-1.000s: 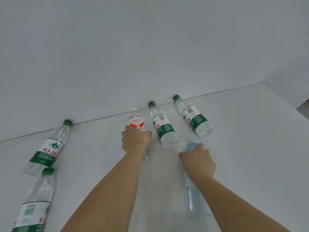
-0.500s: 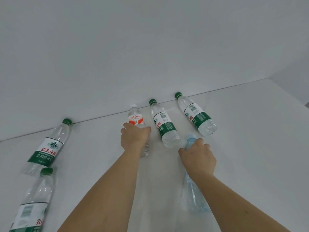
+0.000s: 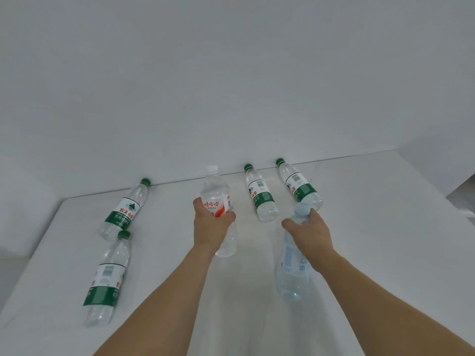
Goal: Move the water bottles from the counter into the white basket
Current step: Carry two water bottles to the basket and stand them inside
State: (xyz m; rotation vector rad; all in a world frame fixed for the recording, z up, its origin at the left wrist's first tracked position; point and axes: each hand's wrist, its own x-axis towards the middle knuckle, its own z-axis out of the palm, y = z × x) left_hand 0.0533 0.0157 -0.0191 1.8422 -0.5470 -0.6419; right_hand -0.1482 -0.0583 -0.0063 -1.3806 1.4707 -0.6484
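Plain white wall (image 3: 231, 73) across the whole upper half of the frame, bare and evenly lit. Meets the bench along a thin dark seam running from middle left up toward the right edge. At far right, a second white wall face (image 3: 447, 165) turning the corner, slightly shadowed. Below it, at the right edge, a stepped white ledge or block (image 3: 462, 201), outline blurred, nature unclear. At lower left, past the bench edge, a lower grey-white surface (image 3: 15, 227) falling away into shade; too indistinct to identify further.
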